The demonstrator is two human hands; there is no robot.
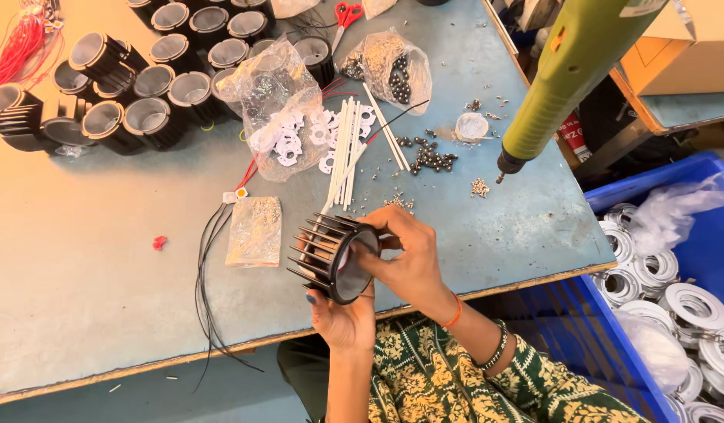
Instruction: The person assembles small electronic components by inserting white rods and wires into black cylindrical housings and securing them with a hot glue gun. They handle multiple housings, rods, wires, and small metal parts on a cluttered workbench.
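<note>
A black finned housing [331, 256] sits just below the centre of the frame, held above the near edge of a worktable. It is a short, round cylinder ringed with thin straight fins that stick out toward the left. It lies tipped on its side, its open round face turned toward the lower right, showing a pale grey, shiny inner surface. Its base rests against the palm below, and fingers curl over its upper right rim.

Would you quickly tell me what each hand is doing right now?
Left hand: holding the black finned housing from below.
Right hand: gripping the housing's rim.
</note>
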